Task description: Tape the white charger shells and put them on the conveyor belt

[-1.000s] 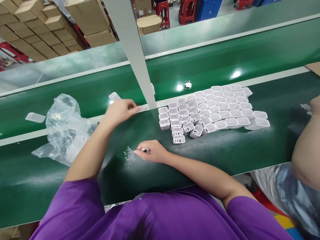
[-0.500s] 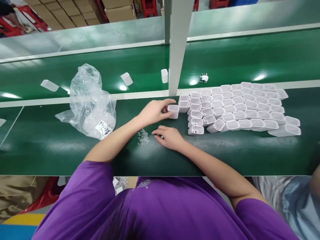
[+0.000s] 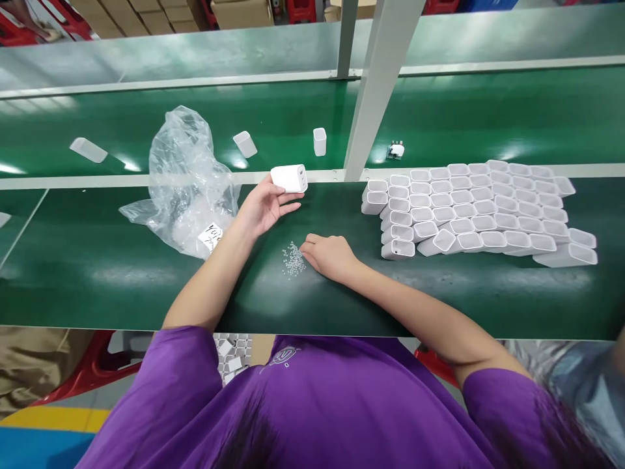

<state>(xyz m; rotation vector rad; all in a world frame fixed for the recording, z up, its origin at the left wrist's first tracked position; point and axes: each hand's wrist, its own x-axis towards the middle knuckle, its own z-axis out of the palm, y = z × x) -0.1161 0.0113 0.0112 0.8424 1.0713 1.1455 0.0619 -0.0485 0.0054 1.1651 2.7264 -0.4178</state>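
Through the head camera I record a dark green worktop [image 3: 527, 299], cut off by both side edges of the view. Behind it runs a brighter green strip [image 3: 454, 117], partly covered by a grey post [image 3: 383, 85]. On the right stands a block of white charger casings [image 3: 481, 208], open ends up; their lower parts are mostly hidden by neighbours, and I cannot make out what lies inside most of them. A clear plastic bag [image 3: 180, 153] sits on the left, its contents blurred through the film, its handwritten label [image 3: 209, 236] partly behind the forearm. Below the near edge, a tray of white parts [image 3: 234, 345] is half covered by the sleeve.

The left hand [image 3: 263, 212] pinches one white casing [image 3: 287, 179] at its left end, raised over the worktop, slotted face to the right; some fingers are hidden behind it. The right hand [image 3: 332, 256] rests at the clear granules [image 3: 293, 262], fingers curled; whether the tips meet or pinch a granule, I cannot tell. On the strip, the small component [image 3: 396, 150] is too small to identify. Single granules blur together.
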